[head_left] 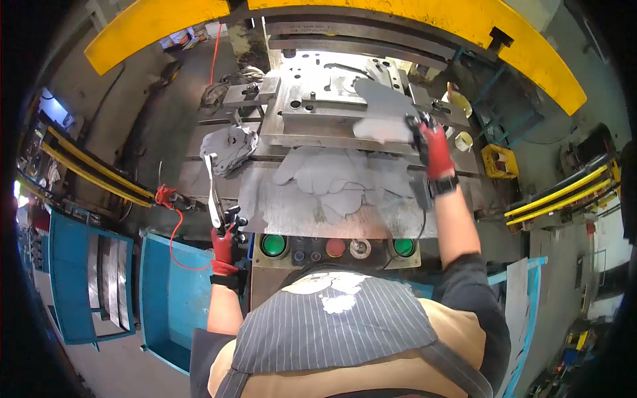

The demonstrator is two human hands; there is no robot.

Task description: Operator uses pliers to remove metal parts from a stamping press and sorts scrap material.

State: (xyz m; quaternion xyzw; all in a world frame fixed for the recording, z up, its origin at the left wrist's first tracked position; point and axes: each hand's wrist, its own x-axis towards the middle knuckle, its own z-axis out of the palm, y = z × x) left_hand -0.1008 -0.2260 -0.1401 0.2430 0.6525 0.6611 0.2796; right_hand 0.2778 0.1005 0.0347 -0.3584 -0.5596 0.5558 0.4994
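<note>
While the right hand (434, 149), in a red-and-black work glove, is closed on the near right edge of a flat grey sheet-metal blank (385, 109), that blank lies on the steel press die (312, 99), ahead of the hand. The left hand (227, 232), gloved alike, is closed around the lower end of a long pale metal tool (212, 189) at the left of the grey steel press table (285, 212). Cut grey blanks (332, 182) lie stacked on the table between the hands. Two round green push-buttons (273, 245) sit below it.
</note>
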